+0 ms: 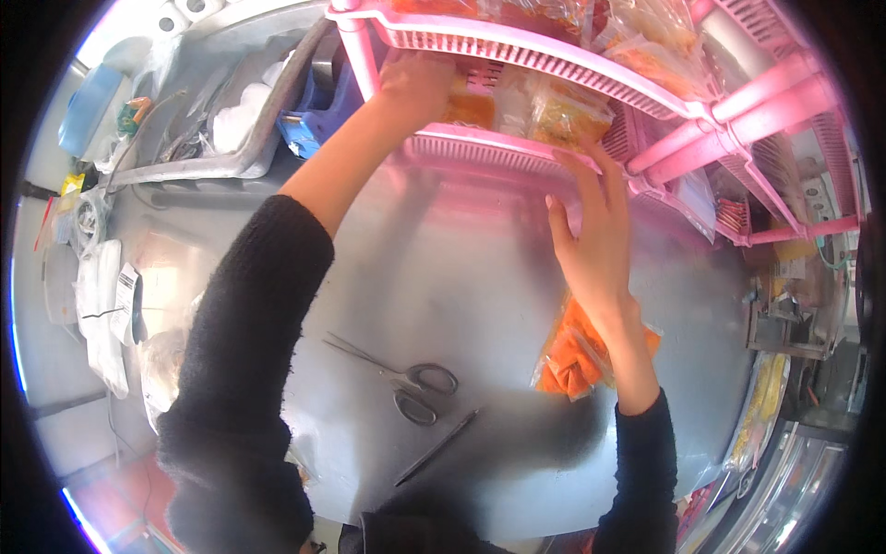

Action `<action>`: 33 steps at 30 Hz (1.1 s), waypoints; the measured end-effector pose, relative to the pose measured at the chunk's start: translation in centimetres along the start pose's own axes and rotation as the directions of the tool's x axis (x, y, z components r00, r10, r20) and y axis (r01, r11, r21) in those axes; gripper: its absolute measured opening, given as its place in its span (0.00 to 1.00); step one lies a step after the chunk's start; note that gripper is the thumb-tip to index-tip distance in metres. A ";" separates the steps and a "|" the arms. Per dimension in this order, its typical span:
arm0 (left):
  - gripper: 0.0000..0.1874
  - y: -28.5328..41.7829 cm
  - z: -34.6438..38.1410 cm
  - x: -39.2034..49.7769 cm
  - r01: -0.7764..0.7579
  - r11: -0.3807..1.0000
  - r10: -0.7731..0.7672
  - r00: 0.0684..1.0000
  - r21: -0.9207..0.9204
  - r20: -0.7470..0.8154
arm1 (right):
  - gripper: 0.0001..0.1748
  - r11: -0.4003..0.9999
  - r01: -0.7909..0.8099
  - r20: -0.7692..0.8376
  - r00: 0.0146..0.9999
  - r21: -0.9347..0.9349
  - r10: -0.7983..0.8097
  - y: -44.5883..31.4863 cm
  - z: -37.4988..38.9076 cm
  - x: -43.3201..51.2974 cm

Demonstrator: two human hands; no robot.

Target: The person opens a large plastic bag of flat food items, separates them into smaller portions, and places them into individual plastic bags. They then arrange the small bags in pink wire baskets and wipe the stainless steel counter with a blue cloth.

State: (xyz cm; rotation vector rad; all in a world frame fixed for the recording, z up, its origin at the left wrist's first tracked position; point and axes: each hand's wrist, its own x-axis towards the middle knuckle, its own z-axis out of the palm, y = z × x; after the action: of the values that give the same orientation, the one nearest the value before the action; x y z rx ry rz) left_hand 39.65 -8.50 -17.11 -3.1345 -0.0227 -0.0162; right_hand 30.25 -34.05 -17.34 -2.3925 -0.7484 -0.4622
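My left hand (419, 83) reaches into the lower tier of a pink plastic shelf rack (498, 156), and its fingers are partly hidden there. Beside it in that tier lie clear bags of orange food (471, 111) and a bag with yellowish contents (564, 118). My right hand (592, 235) is spread near the front rim of the tier, holding nothing. Beneath my right wrist, a clear bag of orange food (574, 350) rests on the metal table (457, 277). Metal scissors (401, 381) with slightly parted blades and a dark pen (437, 447) lie nearer my body.
Left of the rack stand a blue plastic holder (325, 104) and a grey tray (235, 166) with white items and tools. Plastic bags (104, 311) lie along the left side. A bag with yellow contents (758, 408) is at the table's right edge. More bags fill the upper tier.
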 end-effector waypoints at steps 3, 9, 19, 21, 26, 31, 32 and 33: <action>0.13 0.0 -0.4 -0.6 -0.086 0.982 0.054 0.982 -0.171 -0.183 | 0.21 0.996 -0.008 0.019 1.000 0.092 0.007 -0.7 -1.4 -1.9; 0.12 1.6 -0.7 -3.5 -0.246 0.463 0.010 0.962 -0.852 -0.272 | 0.19 0.970 -0.172 0.115 0.981 0.171 0.153 -1.7 -4.7 -5.2; 0.14 10.3 1.2 1.8 -0.274 0.317 -0.064 0.949 -0.908 -0.308 | 0.16 0.966 -0.183 0.142 0.977 0.183 0.158 -1.3 -5.3 -10.4; 0.15 10.7 1.9 1.9 -0.225 0.499 -0.067 0.953 -0.837 -0.297 | 0.15 0.969 -0.182 0.142 0.977 0.169 0.158 -1.2 -5.5 -10.7; 0.15 9.5 2.0 0.8 -0.193 0.666 -0.084 0.940 -0.720 -0.330 | 0.17 0.977 -0.156 0.104 0.984 0.147 0.142 -1.0 -6.2 -9.5; 0.19 9.6 2.9 -0.1 -0.188 0.768 -0.100 0.909 -0.613 -0.404 | 0.16 0.985 -0.094 0.019 0.996 0.146 0.093 -1.1 -6.7 -6.6; 0.22 9.6 2.9 -0.6 -0.076 0.798 -0.138 0.942 -0.597 -0.305 | 0.15 0.984 -0.092 0.014 0.996 0.152 0.091 -1.5 -7.0 -6.2; 0.24 9.5 3.0 -1.6 -0.147 0.808 -0.114 0.911 -0.571 -0.396 | 0.15 0.985 -0.087 0.013 0.996 0.148 0.086 -2.0 -7.4 -5.8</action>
State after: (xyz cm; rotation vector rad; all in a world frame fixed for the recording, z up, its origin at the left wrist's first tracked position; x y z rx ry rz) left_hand 38.23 -18.01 -20.15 -3.6624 0.0174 -0.8593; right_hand 23.47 -39.68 -13.52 -2.2774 -0.6551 -0.3509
